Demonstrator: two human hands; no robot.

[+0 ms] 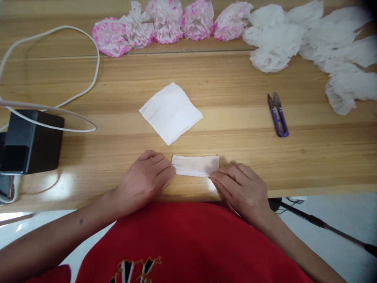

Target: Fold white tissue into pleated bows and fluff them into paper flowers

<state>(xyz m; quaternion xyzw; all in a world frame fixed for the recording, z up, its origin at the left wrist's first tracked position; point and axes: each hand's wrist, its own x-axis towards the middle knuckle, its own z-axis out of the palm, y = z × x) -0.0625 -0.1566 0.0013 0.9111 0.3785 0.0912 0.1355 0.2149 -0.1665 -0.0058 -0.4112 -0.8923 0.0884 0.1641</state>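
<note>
Left hand [150, 175] and right hand [243, 186], fingers pinched, grip opposite ends of the strip [194, 166] near the surface's [324, 161] front edge; uneven pulling could skew its folds or tear it.

A wooden table [224, 78] carries pink-edged paper flowers [198, 19] along the frame's top, white paper flowers [275, 37] at upper right, purple snips [275, 118] at right, a white paper square [171, 113] near centre, a folded strip [194, 165] below it, and a white cable [98, 59] and dark box [47, 137] at left.
</note>
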